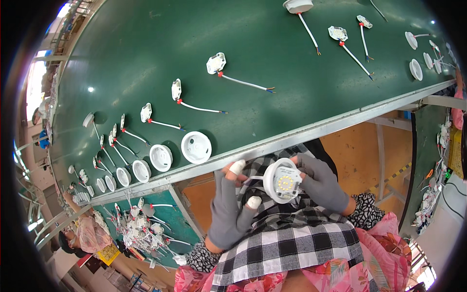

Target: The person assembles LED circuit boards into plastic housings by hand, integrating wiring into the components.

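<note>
My right hand (321, 185), in a grey fingerless glove, grips a white round lamp housing (272, 191) by its right edge. An LED board (287, 183) with a ring of yellow chips sits in the housing, tilted toward me. From its left side a short piece of white cable points toward my left hand (228, 209). That hand wears a matching glove, with white wraps on the thumb and a fingertip. Its thumb and fingers are spread apart beside the housing; whether the fingers behind touch the cable is hidden.
On the green bench top (146, 53) lie LED boards (216, 63) with white cables. A row of empty white housings (196, 147) follows the metal bench edge (292, 136). Lower left, a pile of wired boards (141, 228) covers a lower surface. Another person (87, 233) sits at far left.
</note>
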Motion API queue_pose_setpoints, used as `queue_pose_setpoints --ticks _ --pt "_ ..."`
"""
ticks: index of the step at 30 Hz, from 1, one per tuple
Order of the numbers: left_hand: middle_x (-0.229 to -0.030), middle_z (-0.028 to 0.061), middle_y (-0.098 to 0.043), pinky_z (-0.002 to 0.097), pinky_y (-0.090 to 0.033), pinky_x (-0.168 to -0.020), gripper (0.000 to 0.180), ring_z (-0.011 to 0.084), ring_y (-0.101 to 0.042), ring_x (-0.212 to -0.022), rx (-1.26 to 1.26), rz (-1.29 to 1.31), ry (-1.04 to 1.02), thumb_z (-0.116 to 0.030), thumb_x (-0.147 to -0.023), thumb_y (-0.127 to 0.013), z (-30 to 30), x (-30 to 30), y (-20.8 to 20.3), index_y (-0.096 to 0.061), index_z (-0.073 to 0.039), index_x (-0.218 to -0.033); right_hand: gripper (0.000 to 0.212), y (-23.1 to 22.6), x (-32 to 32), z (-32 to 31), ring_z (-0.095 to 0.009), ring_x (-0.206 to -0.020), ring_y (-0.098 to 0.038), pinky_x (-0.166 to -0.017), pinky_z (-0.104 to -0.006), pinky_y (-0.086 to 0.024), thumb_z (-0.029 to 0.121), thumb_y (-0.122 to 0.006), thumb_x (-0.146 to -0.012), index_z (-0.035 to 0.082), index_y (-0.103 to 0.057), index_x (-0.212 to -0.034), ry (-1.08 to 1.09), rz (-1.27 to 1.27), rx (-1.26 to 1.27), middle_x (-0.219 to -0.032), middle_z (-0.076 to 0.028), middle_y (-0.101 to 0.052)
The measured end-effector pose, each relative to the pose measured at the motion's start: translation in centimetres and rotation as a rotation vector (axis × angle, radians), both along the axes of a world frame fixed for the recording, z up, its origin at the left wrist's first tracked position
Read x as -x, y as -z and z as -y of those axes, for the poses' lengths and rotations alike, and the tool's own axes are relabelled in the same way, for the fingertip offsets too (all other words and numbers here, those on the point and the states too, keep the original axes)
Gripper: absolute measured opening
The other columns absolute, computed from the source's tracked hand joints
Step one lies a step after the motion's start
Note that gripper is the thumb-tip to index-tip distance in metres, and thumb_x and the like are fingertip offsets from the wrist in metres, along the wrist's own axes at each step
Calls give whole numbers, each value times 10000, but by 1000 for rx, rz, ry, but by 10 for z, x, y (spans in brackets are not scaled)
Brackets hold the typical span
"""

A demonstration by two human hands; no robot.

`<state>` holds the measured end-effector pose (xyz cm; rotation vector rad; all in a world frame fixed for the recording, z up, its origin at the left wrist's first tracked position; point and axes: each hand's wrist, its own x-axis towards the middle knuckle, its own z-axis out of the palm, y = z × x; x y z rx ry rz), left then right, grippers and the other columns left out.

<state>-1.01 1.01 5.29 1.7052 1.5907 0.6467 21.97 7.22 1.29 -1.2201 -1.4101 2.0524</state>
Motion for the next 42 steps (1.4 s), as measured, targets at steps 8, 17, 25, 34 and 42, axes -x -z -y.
queue_pose_setpoints --ticks 8,17,25,34,42 --pt "-1388 181 -443 262 -486 -810 588 155 -553 -924 286 814 -341 -157 -1012 -426 3 -35 -2 -198 24 -1523 285 -20 14 9 -109 -690 -622 -645 -280 -495 63 -591 -877 -2 -533 -1148 54 325 -236 -797 -94 -664" --pt "-1153 118 -629 301 -478 -940 402 171 -608 -1054 434 498 -198 -66 -927 -516 -12 -25 1 -528 1 -1323 331 -16 1 -18 -89 -757 -604 -687 -258 -487 213 -660 -881 13 -550 -1120 -106 92 136 -830 -56 -624" --pt "-1163 114 -587 306 -478 -906 490 198 -606 -994 214 394 -173 -53 -906 -533 6 -28 15 -440 -6 -1385 364 -8 4 -7 -47 -673 -484 -616 -221 -429 323 -672 -901 14 -552 -1050 -93 113 138 -783 -7 -572" --pt "-1126 71 -601 192 -468 -652 508 62 -552 -783 622 601 -259 -119 -941 -463 8 -26 9 -386 -15 -1432 351 -5 10 8 -49 -682 -527 -606 -230 -452 325 -647 -920 9 -548 -1036 -10 43 192 -798 -32 -597" --pt "-1165 122 -634 267 -522 -832 472 147 -628 -1004 485 448 -178 -84 -907 -424 7 -26 14 -473 2 -1369 296 -10 10 2 -57 -686 -536 -603 -239 -453 285 -631 -920 12 -565 -1013 -111 146 209 -786 -29 -596"
